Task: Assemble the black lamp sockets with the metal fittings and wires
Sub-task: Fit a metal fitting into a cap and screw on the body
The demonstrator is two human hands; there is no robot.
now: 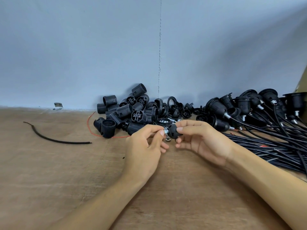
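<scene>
- Brown wooden tabletop (49, 180) fills the whole near half, its grain worn and patchy.
- Behind it, a plain blue-grey wall (83, 47) closes off the far side.
- A rough vertical seam (159, 47) runs down that wall, right of centre.
- Far left, a small metal bracket (58, 106) sits where wall meets table.
- A brown cardboard corner (301, 83) pokes in at the far right edge.
- One tiny black speck (123, 157) lies on the wood, mid-table.

Over the brown wooden table (49, 171), the left hand (144, 146) pinches a small silver metal fitting (165, 131) against the rounded black plastic socket cap (174, 131) gripped by the right hand (202, 140).
</scene>
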